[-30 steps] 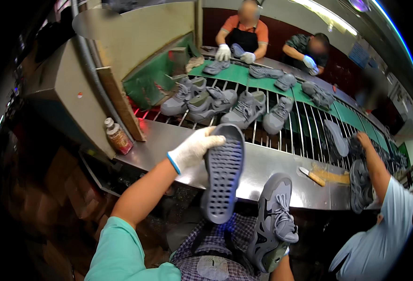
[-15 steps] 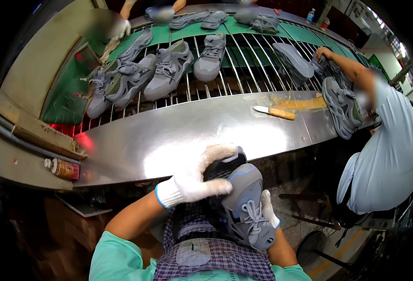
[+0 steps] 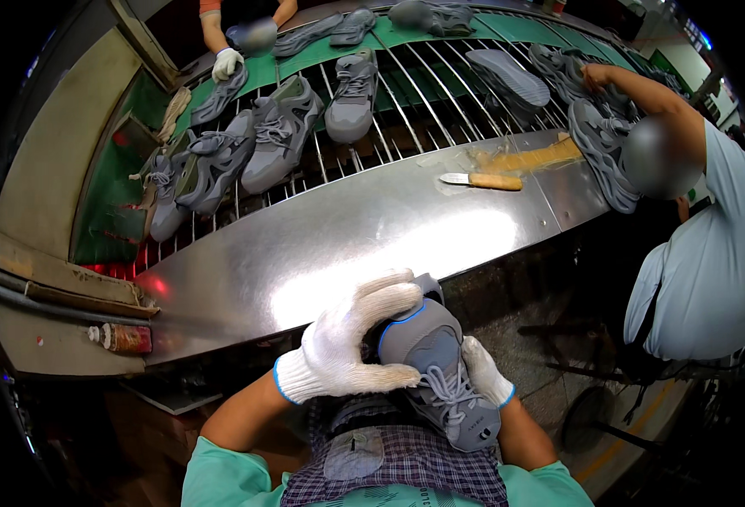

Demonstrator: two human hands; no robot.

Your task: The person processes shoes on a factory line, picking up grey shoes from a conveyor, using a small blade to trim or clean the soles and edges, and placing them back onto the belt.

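Head view: worker's gloved left hand [image 3: 349, 345] presses down on grey shoe [image 3: 440, 372], right hand [image 3: 486, 372] grips its side, braced vs. lap below steel table [image 3: 339, 241] w/ knife [image 3: 482, 180].

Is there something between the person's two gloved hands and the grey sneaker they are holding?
Nothing visible: the left hand presses directly on the grey sneaker at its heel, and the right hand touches its side.
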